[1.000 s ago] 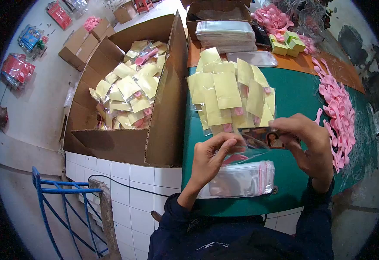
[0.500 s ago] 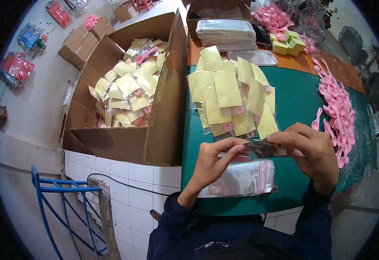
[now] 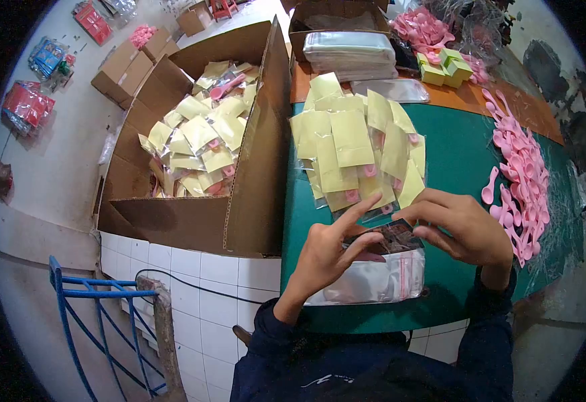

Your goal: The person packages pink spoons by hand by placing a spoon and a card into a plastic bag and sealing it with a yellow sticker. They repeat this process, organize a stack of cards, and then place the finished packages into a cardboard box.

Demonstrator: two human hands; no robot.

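Observation:
A small clear plastic bag (image 3: 399, 240), looking dark and shiny, is held between my two hands above the table's front part. My left hand (image 3: 325, 258) grips its left side with the thumb on it; the index finger sticks up and away. At the bag's right upper edge, my right hand (image 3: 462, 226) pinches with bent fingers. Whether anything is inside the bag I cannot make out. Beneath lies a stack of clear plastic bags (image 3: 373, 281) with pink-lined edges. Beyond my hands is a pile of bags with pale yellow cards (image 3: 352, 144), some showing pink pieces.
Pink plastic spoons (image 3: 524, 171) are heaped at the right of the green table (image 3: 453, 147). A big cardboard box (image 3: 256, 161) on the left holds more yellow-card bags. Bag stacks (image 3: 350, 53) and yellow-green blocks (image 3: 447, 69) sit at the back. A blue metal frame (image 3: 98, 293) stands lower left.
My left index finger has lifted off the bag and points upward. My right hand has shifted slightly left and down, and the bag has tilted with its surface more visible.

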